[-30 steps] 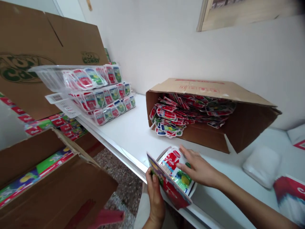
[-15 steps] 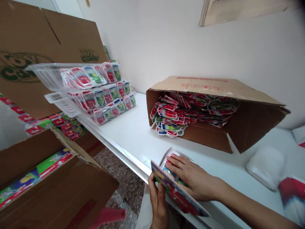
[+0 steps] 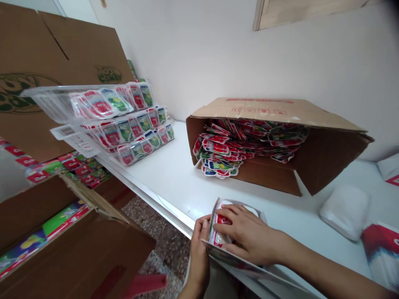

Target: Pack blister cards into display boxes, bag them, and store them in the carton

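At the front edge of the table is a small printed carton (image 3: 213, 222), with its white inner wall showing and its lid flap tilted toward me. My left hand (image 3: 199, 247) grips the carton's left side, thumb near the rim. My right hand (image 3: 251, 232) reaches inside with fingers apart, resting on red, can-shaped packets (image 3: 223, 220) marked Cola. The palm hides most of what the carton holds. Beyond it, a large cardboard box (image 3: 264, 109) lies on its side, with many red and green can-shaped packets (image 3: 218, 147) piled in its mouth.
Clear plastic trays (image 3: 124, 124) of similar packets are stacked at the table's left end. An open brown box (image 3: 102, 245) with printed cartons stands below left. On the right lie a white bundle (image 3: 345, 211) and a red-and-white packet (image 3: 382, 249). A white wall rises behind.
My left hand has shifted from the raised lid flap to the carton's left side. The flap has tipped lower toward me. My right hand stays over the packets, showing more of the red one.
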Action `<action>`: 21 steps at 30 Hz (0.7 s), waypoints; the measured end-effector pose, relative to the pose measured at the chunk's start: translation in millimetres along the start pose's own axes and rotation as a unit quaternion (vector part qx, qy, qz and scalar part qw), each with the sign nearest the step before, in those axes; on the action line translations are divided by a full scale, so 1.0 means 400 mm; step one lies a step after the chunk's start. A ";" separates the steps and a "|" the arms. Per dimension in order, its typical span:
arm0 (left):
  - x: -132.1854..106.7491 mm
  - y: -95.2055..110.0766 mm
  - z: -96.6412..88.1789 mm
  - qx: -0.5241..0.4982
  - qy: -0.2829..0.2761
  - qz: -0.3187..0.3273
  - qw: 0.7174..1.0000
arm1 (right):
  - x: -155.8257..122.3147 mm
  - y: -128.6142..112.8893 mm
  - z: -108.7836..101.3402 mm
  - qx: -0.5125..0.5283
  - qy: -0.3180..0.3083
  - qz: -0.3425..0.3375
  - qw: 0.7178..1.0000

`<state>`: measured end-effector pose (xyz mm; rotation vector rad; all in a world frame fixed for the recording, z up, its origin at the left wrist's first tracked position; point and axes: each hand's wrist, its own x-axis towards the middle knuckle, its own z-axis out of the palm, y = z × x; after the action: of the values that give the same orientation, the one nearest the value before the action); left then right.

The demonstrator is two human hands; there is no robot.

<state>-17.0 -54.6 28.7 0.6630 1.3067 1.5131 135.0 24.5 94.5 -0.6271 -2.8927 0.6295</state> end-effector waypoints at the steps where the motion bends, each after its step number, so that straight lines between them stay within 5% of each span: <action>1: -0.007 -0.006 -0.002 0.004 0.005 -0.002 1.000 | 0.001 -0.001 0.003 -0.009 -0.003 -0.007 1.000; 8: -0.023 -0.063 -0.019 0.039 0.033 0.016 0.999 | -0.016 0.018 0.007 0.024 -0.013 -0.013 1.000; 13: -0.030 -0.095 -0.006 0.013 -0.007 -0.006 1.000 | -0.017 0.023 0.019 0.029 -0.009 -0.022 0.999; 21: -0.039 -0.061 -0.008 0.038 -0.009 0.013 0.999 | -0.027 0.027 0.010 0.084 0.029 -0.029 0.996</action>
<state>-6.2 -71.6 7.7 0.7431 1.3532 1.4812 148.2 27.6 86.2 -0.5292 -2.7559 0.8206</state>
